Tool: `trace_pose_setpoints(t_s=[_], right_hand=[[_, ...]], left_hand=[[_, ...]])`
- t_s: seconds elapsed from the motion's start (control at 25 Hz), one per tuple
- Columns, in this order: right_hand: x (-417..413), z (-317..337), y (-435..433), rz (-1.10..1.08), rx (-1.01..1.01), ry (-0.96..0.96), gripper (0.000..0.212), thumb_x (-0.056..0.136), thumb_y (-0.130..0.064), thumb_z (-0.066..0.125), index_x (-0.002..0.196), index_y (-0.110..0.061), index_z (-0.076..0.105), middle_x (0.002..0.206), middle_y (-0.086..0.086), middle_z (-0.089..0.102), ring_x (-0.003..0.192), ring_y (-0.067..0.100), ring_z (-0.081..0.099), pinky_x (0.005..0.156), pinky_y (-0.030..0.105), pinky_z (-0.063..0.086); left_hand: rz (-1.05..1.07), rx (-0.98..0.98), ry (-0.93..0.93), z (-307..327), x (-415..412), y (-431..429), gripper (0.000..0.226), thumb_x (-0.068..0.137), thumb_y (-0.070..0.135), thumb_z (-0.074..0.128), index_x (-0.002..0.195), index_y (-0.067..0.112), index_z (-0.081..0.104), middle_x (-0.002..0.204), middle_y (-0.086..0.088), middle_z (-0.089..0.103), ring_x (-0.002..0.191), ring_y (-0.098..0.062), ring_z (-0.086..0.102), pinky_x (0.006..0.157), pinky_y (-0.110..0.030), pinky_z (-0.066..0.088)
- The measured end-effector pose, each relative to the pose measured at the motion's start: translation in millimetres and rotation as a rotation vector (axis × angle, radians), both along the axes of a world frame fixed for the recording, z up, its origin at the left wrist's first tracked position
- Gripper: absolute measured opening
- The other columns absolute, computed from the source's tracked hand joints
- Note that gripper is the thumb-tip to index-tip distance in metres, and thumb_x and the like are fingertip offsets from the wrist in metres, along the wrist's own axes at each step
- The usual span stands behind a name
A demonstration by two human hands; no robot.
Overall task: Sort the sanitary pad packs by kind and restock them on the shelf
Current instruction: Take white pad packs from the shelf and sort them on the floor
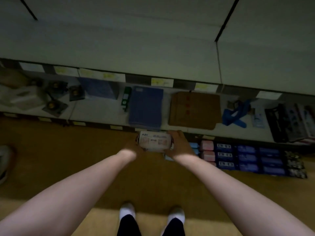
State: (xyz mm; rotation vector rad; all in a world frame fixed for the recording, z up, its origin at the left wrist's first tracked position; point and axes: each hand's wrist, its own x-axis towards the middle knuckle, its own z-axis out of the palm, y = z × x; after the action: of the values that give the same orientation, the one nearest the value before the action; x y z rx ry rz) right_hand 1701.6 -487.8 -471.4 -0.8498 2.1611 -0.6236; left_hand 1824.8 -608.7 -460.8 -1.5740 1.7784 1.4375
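Two hands, your left hand [133, 145] and right hand [179, 143], grip the white pack [154, 141] by its ends, long axis crosswise before the shelf [95, 111], pink packs [207, 150] nearest your right hand

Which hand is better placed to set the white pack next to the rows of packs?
Probably the right hand: it grips the white pack on the side nearest the rows of packs; the left hand is farther.
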Motion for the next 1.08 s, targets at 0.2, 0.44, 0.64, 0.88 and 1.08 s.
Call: trace_pose_setpoints(t_s=[0.2, 0.44, 0.64, 0.88, 1.08], right_hand=[[8.6, -122.2, -6.7, 0.004, -0.019, -0.009, 0.050, 0.088, -0.010, 0.059, 0.134, -0.010, 0.039, 0.129, 0.012, 0.036, 0.113, 0.021, 0.047, 0.086, 0.010, 0.030], [12.3, -286.4, -10.8, 0.019, 0.049, -0.001, 0.058, 0.089, -0.012, 0.057, 0.140, -0.011, 0.030, 0.138, 0.011, 0.031, 0.117, 0.020, 0.045, 0.089, 0.012, 0.031], [10.5, -417.7, -6.9, 0.120, 0.095, 0.051, 0.065, 0.086, -0.005, 0.057, 0.142, -0.003, 0.023, 0.142, 0.019, 0.027, 0.117, 0.030, 0.046, 0.089, 0.021, 0.038], [12.1, -524.4, -1.9, 0.120, 0.122, 0.144, 0.069, 0.083, -0.004, 0.061, 0.142, 0.001, 0.027, 0.140, 0.026, 0.035, 0.119, 0.041, 0.046, 0.098, 0.046, 0.044], [3.7, -559.1, -10.6, 0.133, 0.169, 0.249, 0.052, 0.089, -0.012, 0.054, 0.137, -0.002, 0.035, 0.133, 0.019, 0.043, 0.122, 0.035, 0.042, 0.101, 0.043, 0.034]], left_hand=[[-0.027, 0.055, 0.227, -108.3, -1.0, -10.4, 0.041, 0.087, 0.000, 0.056, 0.127, 0.006, 0.046, 0.134, -0.014, 0.049, 0.125, -0.027, 0.046, 0.101, -0.030, 0.038], [-0.041, 0.100, 0.214, -277.0, -6.6, -13.5, 0.052, 0.087, -0.006, 0.055, 0.135, 0.003, 0.037, 0.137, -0.017, 0.045, 0.125, -0.031, 0.044, 0.098, -0.027, 0.035], [-0.031, 0.095, 0.164, -407.0, -5.2, -11.7, 0.055, 0.086, -0.004, 0.058, 0.136, 0.004, 0.038, 0.138, -0.018, 0.044, 0.126, -0.031, 0.043, 0.103, -0.034, 0.035], [-0.027, 0.108, 0.159, -506.8, -7.1, -8.9, 0.060, 0.086, -0.006, 0.057, 0.140, 0.006, 0.032, 0.143, -0.016, 0.038, 0.129, -0.032, 0.039, 0.105, -0.038, 0.034], [0.020, 0.100, 0.181, -549.6, -12.9, -13.3, 0.057, 0.088, -0.006, 0.054, 0.140, 0.008, 0.034, 0.142, -0.016, 0.039, 0.125, -0.034, 0.043, 0.104, -0.046, 0.038]])
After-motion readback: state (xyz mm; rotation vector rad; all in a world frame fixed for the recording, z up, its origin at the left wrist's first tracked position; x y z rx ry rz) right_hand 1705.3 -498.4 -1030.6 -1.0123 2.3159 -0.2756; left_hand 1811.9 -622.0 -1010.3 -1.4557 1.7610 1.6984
